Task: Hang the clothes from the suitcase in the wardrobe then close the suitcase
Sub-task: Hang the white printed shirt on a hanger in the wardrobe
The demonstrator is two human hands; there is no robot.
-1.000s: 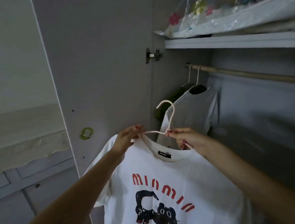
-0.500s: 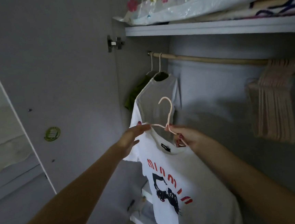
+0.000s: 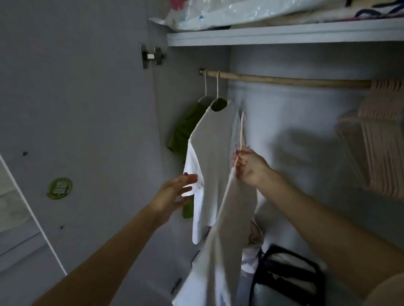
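Note:
My right hand (image 3: 250, 167) is closed on the neck of a pale pink hanger (image 3: 242, 131) that carries the white T-shirt (image 3: 214, 264). The shirt hangs edge-on inside the wardrobe, its print turned away. The hanger's hook is below the wooden rail (image 3: 287, 82), not on it. My left hand (image 3: 175, 194) is open, fingers spread, at the shirt's white sleeve (image 3: 197, 209). A grey shirt (image 3: 218, 132) and a green garment (image 3: 184, 132) hang at the rail's left end, just behind the held shirt. The suitcase is out of view.
A bunch of empty pink hangers (image 3: 385, 141) hangs at the rail's right end. The shelf (image 3: 283, 36) above holds bagged bedding. The open wardrobe door (image 3: 70, 115) stands on the left. A black-framed bag (image 3: 290, 279) and loose cloth lie on the wardrobe floor.
The shirt has moved up and into the wardrobe and turned edge-on. My left hand has let go of the hanger's shoulder; my right hand alone holds the hanger.

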